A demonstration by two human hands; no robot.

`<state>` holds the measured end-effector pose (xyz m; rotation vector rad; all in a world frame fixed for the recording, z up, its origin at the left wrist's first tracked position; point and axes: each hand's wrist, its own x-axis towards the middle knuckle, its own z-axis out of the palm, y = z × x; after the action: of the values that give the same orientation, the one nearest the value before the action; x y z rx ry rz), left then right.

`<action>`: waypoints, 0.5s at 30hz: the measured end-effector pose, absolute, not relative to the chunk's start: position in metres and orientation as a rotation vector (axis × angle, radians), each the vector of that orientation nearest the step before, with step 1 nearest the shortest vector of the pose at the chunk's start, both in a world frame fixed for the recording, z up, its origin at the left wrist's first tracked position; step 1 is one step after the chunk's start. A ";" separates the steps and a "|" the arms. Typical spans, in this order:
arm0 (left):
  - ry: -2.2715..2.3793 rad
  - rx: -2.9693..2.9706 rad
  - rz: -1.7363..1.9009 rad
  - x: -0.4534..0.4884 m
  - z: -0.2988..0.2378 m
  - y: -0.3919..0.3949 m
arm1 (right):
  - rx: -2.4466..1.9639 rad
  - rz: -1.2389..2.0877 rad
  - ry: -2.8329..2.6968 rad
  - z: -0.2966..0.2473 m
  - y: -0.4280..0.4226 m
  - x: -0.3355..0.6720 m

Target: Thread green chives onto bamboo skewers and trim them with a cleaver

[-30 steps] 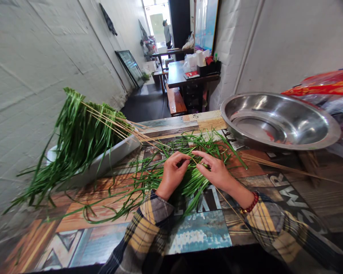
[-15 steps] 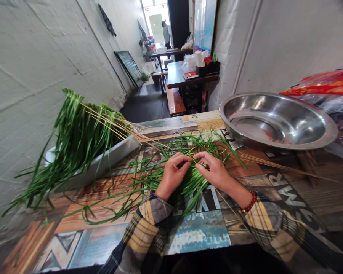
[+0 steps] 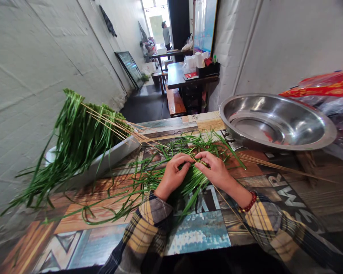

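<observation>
My hands meet fingertip to fingertip over the chives (image 3: 157,173), which are spread on the table (image 3: 200,232) straight ahead of me. My left hand (image 3: 173,176) is curled, with thumb and fingers closed on a few chives at the top of the pile. My right hand (image 3: 217,172) is pinched shut near the tip of a skewer (image 3: 227,201). The grip itself is small, and I cannot tell whether a leaf is caught in that pinch too. The skewer's long axis runs on a slant. Its tip lies between my two hands, and the shaft passes back under my right wrist toward me and to the right. The chives under my palms lie roughly crosswise to it, fanning from lower right up to the left, so the tip points across the leaves, not along them. The gathered leaves lie just left of the tip, touching my left fingertips, and my left hand is the nearer one to them. To the left a tray (image 3: 117,152) holds threaded chives draped over its rim, their sticks pointing my way. To the right spare skewers (image 3: 274,164) lie beside a steel basin (image 3: 277,121), well apart from both hands.
</observation>
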<state>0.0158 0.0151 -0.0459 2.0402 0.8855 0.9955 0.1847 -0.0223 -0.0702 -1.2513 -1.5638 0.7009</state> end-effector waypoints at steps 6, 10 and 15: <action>1.126 2.056 1.124 0.009 -0.058 0.028 | -1.271 0.634 -1.601 -0.067 -0.023 0.188; 1.225 2.237 1.069 0.005 -0.067 0.035 | -1.307 0.623 -1.617 -0.071 -0.021 0.188; 1.338 2.481 0.797 0.004 -0.067 0.033 | -1.326 0.632 -1.639 -0.075 -0.019 0.188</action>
<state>0.0036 0.0331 -0.0675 2.4812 1.3377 0.7972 0.1878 -0.0189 -0.0749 -1.3255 -1.6394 0.6319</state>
